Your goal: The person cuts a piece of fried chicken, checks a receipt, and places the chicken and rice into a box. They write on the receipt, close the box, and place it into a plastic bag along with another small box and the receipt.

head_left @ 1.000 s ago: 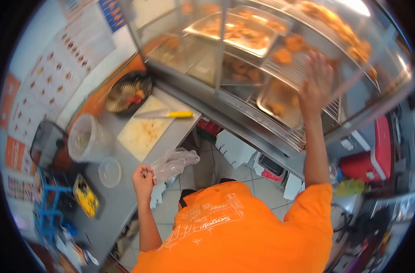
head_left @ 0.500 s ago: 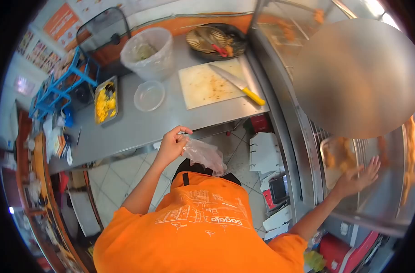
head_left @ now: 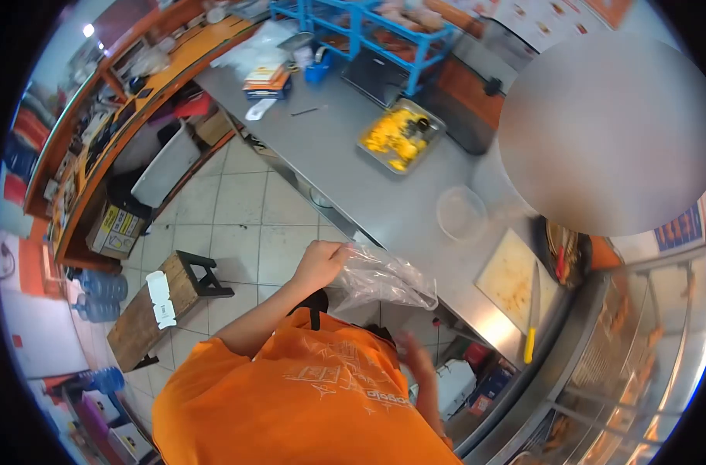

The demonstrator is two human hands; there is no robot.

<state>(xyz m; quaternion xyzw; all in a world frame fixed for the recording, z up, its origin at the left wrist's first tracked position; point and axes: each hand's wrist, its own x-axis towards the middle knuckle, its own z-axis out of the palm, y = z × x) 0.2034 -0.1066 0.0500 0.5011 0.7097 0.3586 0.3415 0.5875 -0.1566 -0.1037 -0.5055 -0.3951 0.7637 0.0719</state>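
My left hand [head_left: 320, 265] is closed on a clear plastic bag [head_left: 390, 280], pinching it by one end. The bag hangs crumpled to the right, in front of the steel counter [head_left: 329, 174]. Close to my body, below the bag, is my right hand [head_left: 419, 360]. Motion smears its fingers, and I make out nothing in it. On the counter beyond lie a round clear plastic lid or shallow tub [head_left: 461, 213] and a white cutting board [head_left: 501, 280]. A knife with a yellow handle [head_left: 530, 342] rests along the board's right side.
A metal tray [head_left: 426, 155] of yellow pieces sits by a blue rack [head_left: 416, 58]. Glass-sided food cases stand at lower right. A wooden bench [head_left: 147, 329] is on the tiled floor [head_left: 237, 240] to the left. A blurred disc covers the upper right.
My view has swung left. My right hand has come back from the food case at the right to near my body. My left hand still holds the bag, now more spread out.
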